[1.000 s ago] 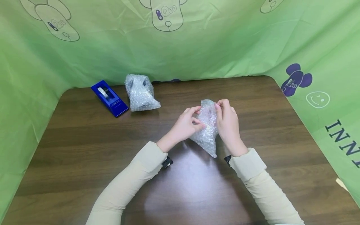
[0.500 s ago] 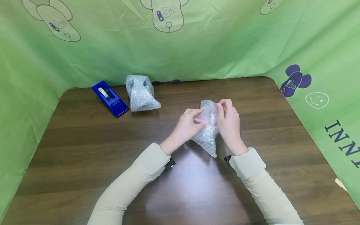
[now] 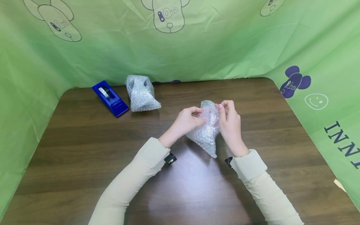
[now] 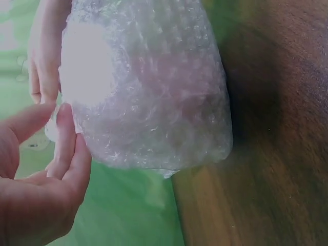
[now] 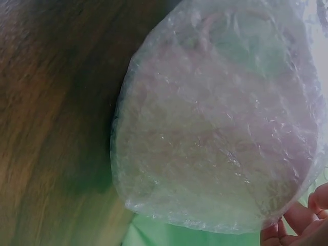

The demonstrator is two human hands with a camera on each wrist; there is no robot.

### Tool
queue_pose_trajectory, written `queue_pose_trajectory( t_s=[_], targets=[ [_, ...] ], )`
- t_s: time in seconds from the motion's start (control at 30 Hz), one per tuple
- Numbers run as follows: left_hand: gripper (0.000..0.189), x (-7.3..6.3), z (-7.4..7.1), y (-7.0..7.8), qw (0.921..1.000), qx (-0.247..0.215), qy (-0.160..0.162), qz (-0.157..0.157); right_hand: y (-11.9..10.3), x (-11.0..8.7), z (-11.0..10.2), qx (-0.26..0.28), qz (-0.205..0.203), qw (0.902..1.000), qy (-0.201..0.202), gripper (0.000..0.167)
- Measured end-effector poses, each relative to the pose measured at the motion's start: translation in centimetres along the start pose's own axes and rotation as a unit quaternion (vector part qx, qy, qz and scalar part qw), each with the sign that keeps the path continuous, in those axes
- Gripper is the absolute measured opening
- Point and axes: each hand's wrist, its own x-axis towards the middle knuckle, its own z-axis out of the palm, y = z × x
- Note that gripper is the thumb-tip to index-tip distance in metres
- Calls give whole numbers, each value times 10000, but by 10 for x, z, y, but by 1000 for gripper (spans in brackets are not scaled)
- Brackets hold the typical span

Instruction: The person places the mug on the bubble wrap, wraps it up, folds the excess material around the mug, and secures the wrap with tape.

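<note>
A bundle in clear bubble wrap (image 3: 203, 137) stands right of the table's middle, between both hands. Something pinkish shows faintly through the wrap (image 4: 169, 77) in the left wrist view. My left hand (image 3: 187, 122) pinches the wrap at the bundle's upper left, thumb over the top and fingers bent. The left wrist view has that hand's (image 4: 46, 189) fingertips right at the wrap's edge. On the other side, my right hand (image 3: 231, 126) pinches the upper right edge between thumb and fingers. Only the fingers of the right hand (image 5: 302, 220) show in the right wrist view's lower corner.
A second bubble-wrapped bundle (image 3: 143, 98) stands at the back left of the brown wooden table (image 3: 84, 150). Beside it lies a blue tape dispenser (image 3: 111, 99) with a roll in it. Green printed cloth (image 3: 197, 53) hangs behind and along both sides.
My left hand has shifted slightly, its thumb a little higher on the wrap. The right hand has moved slightly right. The bundle stays about where it was.
</note>
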Motion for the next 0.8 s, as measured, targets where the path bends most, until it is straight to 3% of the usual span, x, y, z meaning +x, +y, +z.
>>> queue_pose_trajectory(
  t_s=[0.33, 0.53, 0.63, 0.8],
  targets=[
    [39, 0, 2, 10, 9981, 585, 74, -149, -1, 0, 1, -1, 16, 10000, 45, 25],
    [39, 9, -1, 21, 9935, 1015, -99, -513, 0, -2, 4, -9, -169, 9995, 267, 25],
    [40, 16, -3, 26, 9877, 1364, -320, -697, 1, -2, 4, 1, -266, 9990, 353, 24],
    [41, 22, -7, 35, 9711, 2166, -747, -669, 4, -2, 5, 36, -343, 9986, 405, 23]
  ],
)
